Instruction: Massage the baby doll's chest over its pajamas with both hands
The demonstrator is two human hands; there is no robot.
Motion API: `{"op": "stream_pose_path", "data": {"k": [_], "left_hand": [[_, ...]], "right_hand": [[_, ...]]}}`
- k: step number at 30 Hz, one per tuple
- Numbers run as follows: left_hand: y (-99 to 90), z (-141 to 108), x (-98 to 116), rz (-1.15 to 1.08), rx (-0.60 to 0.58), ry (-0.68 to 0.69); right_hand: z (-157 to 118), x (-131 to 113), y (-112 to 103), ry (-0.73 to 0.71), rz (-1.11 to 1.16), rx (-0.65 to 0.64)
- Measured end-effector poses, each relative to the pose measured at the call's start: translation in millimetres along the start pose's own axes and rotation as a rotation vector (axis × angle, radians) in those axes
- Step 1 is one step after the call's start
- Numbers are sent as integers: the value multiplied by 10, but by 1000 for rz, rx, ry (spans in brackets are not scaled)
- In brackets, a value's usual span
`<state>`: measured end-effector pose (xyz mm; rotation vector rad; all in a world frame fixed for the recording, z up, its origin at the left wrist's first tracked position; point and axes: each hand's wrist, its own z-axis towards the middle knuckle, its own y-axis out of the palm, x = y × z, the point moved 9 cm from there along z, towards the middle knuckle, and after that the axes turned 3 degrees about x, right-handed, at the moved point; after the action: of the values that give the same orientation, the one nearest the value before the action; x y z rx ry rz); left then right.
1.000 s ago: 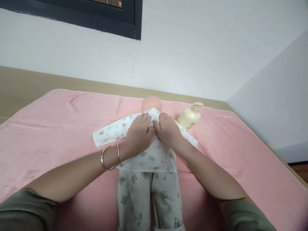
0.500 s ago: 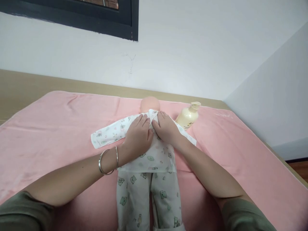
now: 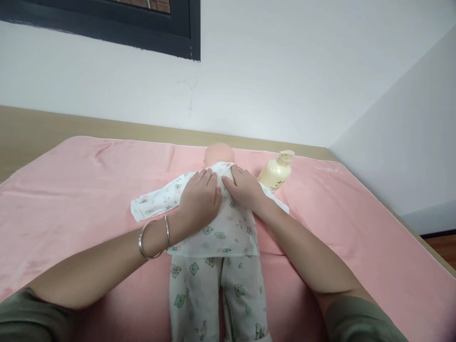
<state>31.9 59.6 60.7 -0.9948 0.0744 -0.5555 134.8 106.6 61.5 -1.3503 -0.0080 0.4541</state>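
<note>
A baby doll [image 3: 219, 153] lies stretched out with its head at the far side, its face not visible. It wears a white printed top [image 3: 228, 232] and matching trousers [image 3: 238, 289], sleeves spread to both sides. My left hand [image 3: 201, 199] rests flat on the upper left of the top, fingers extended toward the shoulder, and a silver bangle [image 3: 154, 239] hangs at that wrist. On the upper right of the top lies my right hand [image 3: 245, 187], palm down, thumb apart from the fingers. Both hands are open and touch the cloth without gripping it.
A cream pump bottle [image 3: 277, 172] stands just beyond the doll's right-hand sleeve. Under everything spreads a pink sheet [image 3: 342, 218] on a wooden surface [image 3: 42, 121]. A white wall [image 3: 263, 80] with a dark window frame [image 3: 194, 33] rises behind.
My left hand has shifted slightly left, away from my right hand, widening the gap between them on the top. The cloth near the neck looks flatter. The view has moved a little.
</note>
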Motion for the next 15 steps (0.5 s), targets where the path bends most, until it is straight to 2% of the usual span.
{"op": "stream_pose_path", "data": {"k": [2,4,11,13,15], "left_hand": [[-13,-78,82,-35,29,32],[4,-92,68,-77,22,10],[146,163,-310,-207,-137,-187],[152,198,-360,-192,-151,-209],[122,185,-322,-131,-126,-179]], "right_hand": [[12,4,-1,-6,6,-3],[-21,-30,0,-24,-26,20],[-367,-405,-25,-203,-156,182],[-412,-463,-19,-236,-150,197],[-378,-438,-9,-228,-135,195]]}}
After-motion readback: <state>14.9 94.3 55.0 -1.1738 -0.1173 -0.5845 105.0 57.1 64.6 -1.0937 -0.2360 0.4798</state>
